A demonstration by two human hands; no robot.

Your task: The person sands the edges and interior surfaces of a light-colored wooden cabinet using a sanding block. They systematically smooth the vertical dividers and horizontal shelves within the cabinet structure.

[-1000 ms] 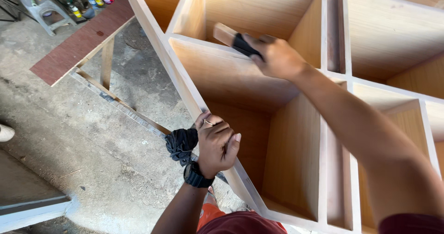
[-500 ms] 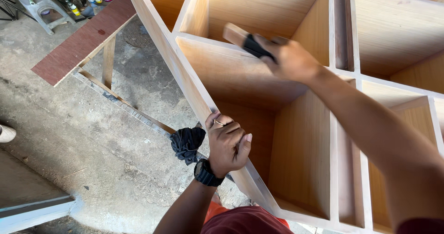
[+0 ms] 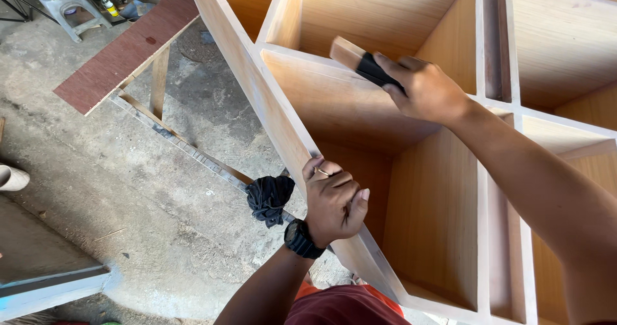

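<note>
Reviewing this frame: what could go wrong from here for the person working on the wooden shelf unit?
1. The right hand presses a sanding block along a narrow shelf edge; a slip might drop the knuckles into the compartment.
2. The left hand grips the side panel with its fingers curled over the rim, so splinters or pinching seem possible.
3. The dark cloth hangs below that hand and might snag.

The right hand (image 3: 429,91), gripping the sanding block (image 3: 361,61), has shifted rightward along the front edge of the horizontal shelf divider (image 3: 302,56) of the wooden cabinet (image 3: 257,87); the block now sits slightly farther from the cabinet's outer side panel. The left hand (image 3: 334,203), clasped on that panel's edge, appears lower and more to the right, as does the dark rag (image 3: 268,198) beside it, consistent with camera drift.
</note>
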